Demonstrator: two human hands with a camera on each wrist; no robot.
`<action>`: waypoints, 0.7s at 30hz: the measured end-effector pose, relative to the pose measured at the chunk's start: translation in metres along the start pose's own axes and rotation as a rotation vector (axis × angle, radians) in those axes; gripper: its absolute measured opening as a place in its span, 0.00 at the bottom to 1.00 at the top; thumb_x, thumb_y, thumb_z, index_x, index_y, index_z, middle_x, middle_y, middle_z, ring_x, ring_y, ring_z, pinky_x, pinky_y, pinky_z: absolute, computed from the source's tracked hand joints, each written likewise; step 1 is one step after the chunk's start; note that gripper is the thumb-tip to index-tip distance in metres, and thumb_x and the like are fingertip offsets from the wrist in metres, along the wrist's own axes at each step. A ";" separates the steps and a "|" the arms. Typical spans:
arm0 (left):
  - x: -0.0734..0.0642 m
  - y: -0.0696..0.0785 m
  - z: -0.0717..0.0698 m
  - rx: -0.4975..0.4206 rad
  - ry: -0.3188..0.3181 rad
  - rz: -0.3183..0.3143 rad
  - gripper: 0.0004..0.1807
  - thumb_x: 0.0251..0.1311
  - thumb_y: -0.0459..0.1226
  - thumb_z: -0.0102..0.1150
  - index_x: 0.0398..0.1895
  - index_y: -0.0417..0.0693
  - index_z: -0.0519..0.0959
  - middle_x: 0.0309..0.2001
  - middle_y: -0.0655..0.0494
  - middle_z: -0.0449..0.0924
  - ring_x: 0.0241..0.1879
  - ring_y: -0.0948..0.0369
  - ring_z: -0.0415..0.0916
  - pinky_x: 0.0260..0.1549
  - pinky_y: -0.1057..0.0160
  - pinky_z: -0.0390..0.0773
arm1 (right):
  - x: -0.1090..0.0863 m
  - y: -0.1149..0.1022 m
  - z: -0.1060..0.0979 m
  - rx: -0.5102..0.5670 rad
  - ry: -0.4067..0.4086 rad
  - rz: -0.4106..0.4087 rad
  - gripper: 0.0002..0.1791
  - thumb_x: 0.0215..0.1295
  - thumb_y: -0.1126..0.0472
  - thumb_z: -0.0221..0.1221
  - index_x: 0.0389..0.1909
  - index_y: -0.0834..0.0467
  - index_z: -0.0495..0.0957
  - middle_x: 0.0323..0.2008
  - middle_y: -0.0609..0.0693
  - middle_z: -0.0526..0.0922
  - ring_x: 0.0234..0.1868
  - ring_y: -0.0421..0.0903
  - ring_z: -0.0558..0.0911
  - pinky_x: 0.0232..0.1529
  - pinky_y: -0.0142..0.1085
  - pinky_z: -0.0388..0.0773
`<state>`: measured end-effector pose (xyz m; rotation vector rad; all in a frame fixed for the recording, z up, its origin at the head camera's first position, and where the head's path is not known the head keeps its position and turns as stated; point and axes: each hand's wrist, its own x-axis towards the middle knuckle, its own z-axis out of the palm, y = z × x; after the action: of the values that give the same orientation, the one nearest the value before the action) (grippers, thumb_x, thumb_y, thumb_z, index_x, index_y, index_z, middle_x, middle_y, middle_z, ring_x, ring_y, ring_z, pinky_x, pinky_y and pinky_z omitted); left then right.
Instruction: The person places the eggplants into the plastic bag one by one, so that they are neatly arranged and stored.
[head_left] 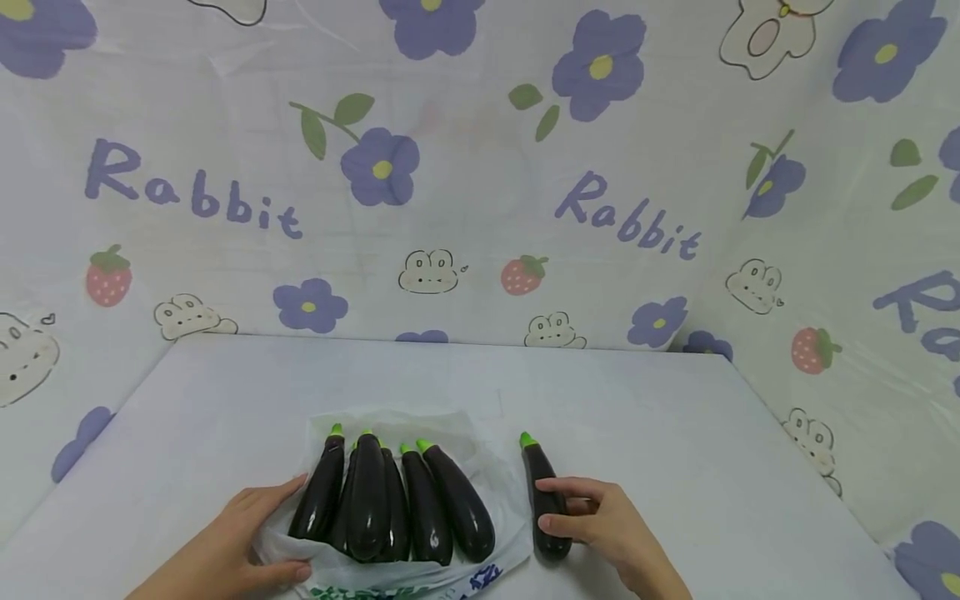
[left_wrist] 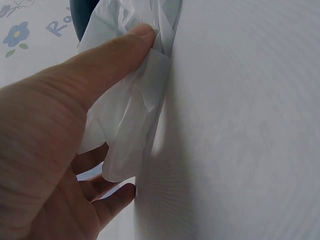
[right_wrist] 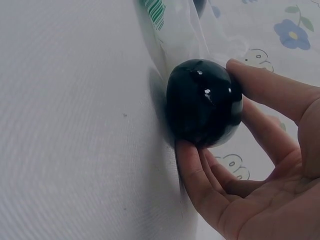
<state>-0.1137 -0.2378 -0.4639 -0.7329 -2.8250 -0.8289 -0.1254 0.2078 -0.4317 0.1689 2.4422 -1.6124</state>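
Note:
Several glossy dark eggplants [head_left: 369, 500] with bright green stems lie side by side on a white plastic bag [head_left: 498, 500], stems toward the far side. My left hand [head_left: 243, 533] holds the bag's near left side, its thumb [left_wrist: 120, 57] pressed on the crumpled plastic and its other fingers spread behind. To the right of the bag, a single eggplant [head_left: 542, 471] lies on the table. Thumb and fingers of my right hand [head_left: 600, 525] grip it near its thick end. The right wrist view shows that rounded end [right_wrist: 202, 105] between the fingertips.
The white table [head_left: 660, 433] reaches back to a cloth backdrop [head_left: 480, 200] printed with flowers, rabbits and strawberries. Another side of the cloth [head_left: 862, 333] runs along the right. Green and blue print marks the bag's front edge.

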 end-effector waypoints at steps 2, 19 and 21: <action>0.001 0.001 0.000 -0.001 -0.004 -0.002 0.53 0.45 0.64 0.70 0.71 0.45 0.66 0.61 0.53 0.71 0.57 0.54 0.67 0.49 0.49 0.74 | 0.000 0.000 0.000 -0.001 0.001 0.006 0.27 0.45 0.59 0.77 0.51 0.52 0.85 0.41 0.52 0.82 0.39 0.48 0.77 0.35 0.40 0.73; 0.001 0.001 -0.001 0.002 0.002 0.003 0.52 0.46 0.64 0.70 0.71 0.45 0.66 0.61 0.54 0.71 0.57 0.55 0.67 0.49 0.50 0.75 | 0.001 -0.003 0.002 -0.029 0.059 0.081 0.26 0.44 0.62 0.78 0.50 0.51 0.86 0.49 0.53 0.81 0.43 0.49 0.78 0.38 0.43 0.76; 0.000 0.001 0.000 0.005 0.008 0.001 0.52 0.45 0.64 0.70 0.70 0.45 0.67 0.61 0.54 0.71 0.57 0.55 0.67 0.49 0.50 0.75 | 0.000 -0.004 0.002 -0.019 0.054 0.069 0.27 0.44 0.62 0.78 0.50 0.51 0.86 0.49 0.53 0.81 0.43 0.49 0.79 0.39 0.43 0.76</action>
<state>-0.1132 -0.2371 -0.4630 -0.7289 -2.8187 -0.8220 -0.1264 0.2045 -0.4293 0.2941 2.4617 -1.5754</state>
